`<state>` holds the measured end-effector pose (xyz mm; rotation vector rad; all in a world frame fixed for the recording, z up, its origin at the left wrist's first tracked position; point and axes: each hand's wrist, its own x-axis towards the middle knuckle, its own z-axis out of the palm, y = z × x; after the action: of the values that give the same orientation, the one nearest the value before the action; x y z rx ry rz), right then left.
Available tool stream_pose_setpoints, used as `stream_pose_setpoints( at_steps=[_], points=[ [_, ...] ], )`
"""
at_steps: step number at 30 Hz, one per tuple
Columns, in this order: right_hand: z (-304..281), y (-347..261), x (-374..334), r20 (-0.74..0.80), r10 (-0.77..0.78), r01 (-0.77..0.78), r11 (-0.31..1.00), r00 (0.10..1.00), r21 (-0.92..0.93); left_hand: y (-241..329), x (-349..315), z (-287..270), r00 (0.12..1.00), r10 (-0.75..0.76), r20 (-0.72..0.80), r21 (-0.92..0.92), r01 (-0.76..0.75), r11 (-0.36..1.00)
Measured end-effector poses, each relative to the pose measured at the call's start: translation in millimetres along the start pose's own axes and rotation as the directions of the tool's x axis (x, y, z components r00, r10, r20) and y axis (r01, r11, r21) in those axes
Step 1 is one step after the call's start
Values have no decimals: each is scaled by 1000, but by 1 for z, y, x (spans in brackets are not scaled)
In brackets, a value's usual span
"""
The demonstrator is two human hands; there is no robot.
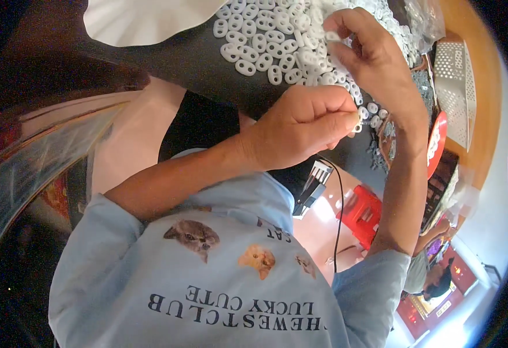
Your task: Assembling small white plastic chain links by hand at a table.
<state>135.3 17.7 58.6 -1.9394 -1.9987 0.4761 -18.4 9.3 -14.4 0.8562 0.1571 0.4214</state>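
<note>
A pile of white oval plastic pieces with two holes each [259, 42] spreads over the dark table top. Over the pile's right side, my right hand [375, 58] is closed in a pinch, a white two-hole piece [332, 36] between thumb and index finger. Nearer to me, my left hand [306, 124] is curled into a fist at the table's near edge. Its thumb and index finger press on a small white plastic piece [356, 129], mostly hidden by the fingers. A small spring [367, 123] shows just beside those fingertips.
A white scalloped dish [149, 20] stands at the far left. On the right are small dark grey parts [377, 152], a red round object [437, 145] and a white perforated basket [454, 87]. A red stool [361, 214] stands below. Another person [433, 278] is at the lower right.
</note>
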Motion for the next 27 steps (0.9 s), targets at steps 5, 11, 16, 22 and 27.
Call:
stream_pose_setpoints(
  at_steps=[5,11,16,22,27],
  points=[
    [9,23,0,-62,-56,56,998,996,-7,4,-1,-1,999,30,11,91,-31,995],
    [9,32,-10,-124,78,-53,980,989,193,5,2,-4,999,30,14,77,-31,997],
    [7,-4,-35,-109,385,-250,764,916,595,9,-1,-3,1000,23,19,75,-25,997],
    [26,-21,-77,-18,491,-249,473,871,845,3,-6,-1,996,87,-37,-2,-87,996],
    [26,-24,-102,36,507,-286,426,861,858,1,-5,2,993,102,-51,-28,-103,994]
  ],
)
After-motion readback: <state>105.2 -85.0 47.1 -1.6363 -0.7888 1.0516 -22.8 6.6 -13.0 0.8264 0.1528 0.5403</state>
